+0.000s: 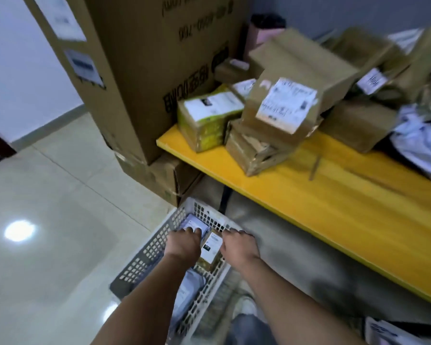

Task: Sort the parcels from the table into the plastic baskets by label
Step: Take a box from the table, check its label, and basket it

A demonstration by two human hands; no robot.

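Observation:
A white plastic basket (pixel 144 257) stands on the floor beside the yellow table (pixel 334 207). Inside it, a small brown parcel (pixel 211 249) with a white label sits between my hands. My left hand (pixel 183 246) grips its left side with fingers curled down, the fingertips near a grey mailer bag (pixel 193 222). My right hand (pixel 239 247) holds its right side, close to the basket's right rim. Another grey bag (pixel 187 292) lies lower in the basket. On the table, several labelled cardboard parcels (pixel 281 105) are piled up, and a yellow-green box (pixel 204 120) sits at the corner.
Large cardboard cartons (pixel 139 70) stand stacked on the floor left of the table. White poly bags (pixel 423 145) lie at the table's right end. Glossy tiled floor (pixel 47 220) spreads to the left. A second basket's corner (pixel 383 332) shows at the bottom right.

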